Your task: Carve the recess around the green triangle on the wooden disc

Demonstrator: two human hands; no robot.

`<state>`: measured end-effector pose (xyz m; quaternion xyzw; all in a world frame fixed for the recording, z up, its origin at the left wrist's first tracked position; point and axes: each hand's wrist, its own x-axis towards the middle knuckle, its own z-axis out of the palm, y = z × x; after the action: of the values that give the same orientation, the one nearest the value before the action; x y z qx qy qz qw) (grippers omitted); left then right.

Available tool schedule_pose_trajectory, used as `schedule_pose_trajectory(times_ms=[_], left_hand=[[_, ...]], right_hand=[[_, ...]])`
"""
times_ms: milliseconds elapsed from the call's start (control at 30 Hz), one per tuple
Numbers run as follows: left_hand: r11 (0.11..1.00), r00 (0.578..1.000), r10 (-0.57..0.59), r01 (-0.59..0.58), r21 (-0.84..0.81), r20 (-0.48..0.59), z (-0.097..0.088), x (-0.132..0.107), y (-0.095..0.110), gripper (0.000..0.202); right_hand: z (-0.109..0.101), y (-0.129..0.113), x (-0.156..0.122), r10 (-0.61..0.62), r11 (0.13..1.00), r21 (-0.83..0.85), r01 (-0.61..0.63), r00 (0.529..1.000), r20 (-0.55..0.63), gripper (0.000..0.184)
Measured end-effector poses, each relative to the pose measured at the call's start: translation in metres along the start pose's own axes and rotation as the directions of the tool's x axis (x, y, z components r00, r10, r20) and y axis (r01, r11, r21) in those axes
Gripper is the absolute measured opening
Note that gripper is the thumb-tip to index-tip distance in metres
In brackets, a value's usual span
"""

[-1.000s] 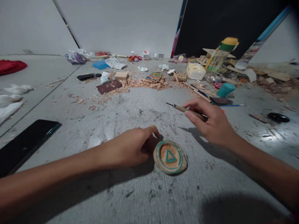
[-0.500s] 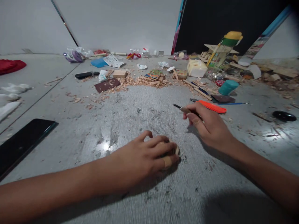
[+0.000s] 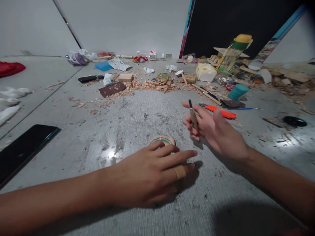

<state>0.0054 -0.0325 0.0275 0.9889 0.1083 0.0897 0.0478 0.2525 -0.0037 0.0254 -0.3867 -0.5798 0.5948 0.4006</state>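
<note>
My left hand [image 3: 152, 172] is low over the grey floor, a plaster round one finger. Its thumb and index finger hold the near edge of a small rounded piece of wood [image 3: 162, 139] marked with green curved lines. The other fingers stretch out past it to the right, and the hand covers much of the wood. To the right, my right hand [image 3: 216, 132] holds a small carving chisel [image 3: 193, 118] by its wooden handle. The dark blade tip points up, the thumb is lifted off, and the chisel is apart from the wood.
An orange-handled cutter [image 3: 221, 112], a teal cylinder [image 3: 238, 92] and a black oval object [image 3: 294, 121] lie to the right. Wood shavings [image 3: 142, 84] and brown sandpaper [image 3: 112, 89] are ahead. A phone [image 3: 27, 149] lies left; a yellow-capped bottle [image 3: 240, 49] stands at back right.
My left fingers have partly spread, and the wood shows farther left with its green lines in view. In my right hand the chisel has swung from pointing left to pointing up.
</note>
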Motion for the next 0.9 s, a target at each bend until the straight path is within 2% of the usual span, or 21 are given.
schedule_pose_trajectory(times_ms=[67,133,233,367,533,700,767,900], left_hand=[[0.998,0.999,0.035,-0.035,0.056,-0.002,-0.001,0.002,0.005,0.051],[0.995,0.999,0.034,-0.032,0.093,-0.014,-0.001,0.003,0.009,0.052],[0.992,0.999,0.000,0.005,0.129,-0.041,-0.002,0.005,0.011,0.051],[0.985,0.999,-0.002,0.010,0.171,-0.043,0.000,0.007,0.011,0.054],[0.974,0.998,-0.024,0.037,0.222,-0.060,0.006,0.004,0.011,0.059],[0.979,0.997,-0.035,0.048,0.198,-0.071,0.011,0.003,0.009,0.068],[0.980,0.998,-0.031,0.040,0.196,-0.048,0.012,0.003,0.009,0.068],[0.976,0.999,-0.023,0.028,0.214,-0.026,0.012,0.005,0.011,0.055]], right_hand=[[0.006,-0.006,0.007,0.019,0.995,0.093,-0.023,0.999,0.047,0.092],[0.015,-0.013,0.013,0.010,0.993,0.114,-0.019,0.997,0.082,0.099],[0.033,-0.023,0.014,-0.017,0.989,0.151,0.001,0.994,0.109,0.104],[0.049,-0.032,0.008,-0.065,0.952,0.304,0.027,0.991,0.115,0.104],[0.051,-0.033,0.001,-0.103,0.890,0.451,0.065,0.993,0.060,0.105],[0.052,-0.027,0.000,-0.071,0.863,0.504,0.022,0.995,0.077,0.106],[0.052,-0.026,-0.001,-0.070,0.862,0.506,0.018,0.994,0.084,0.106],[0.050,-0.026,-0.003,-0.096,0.904,0.425,0.040,0.989,0.111,0.103]])
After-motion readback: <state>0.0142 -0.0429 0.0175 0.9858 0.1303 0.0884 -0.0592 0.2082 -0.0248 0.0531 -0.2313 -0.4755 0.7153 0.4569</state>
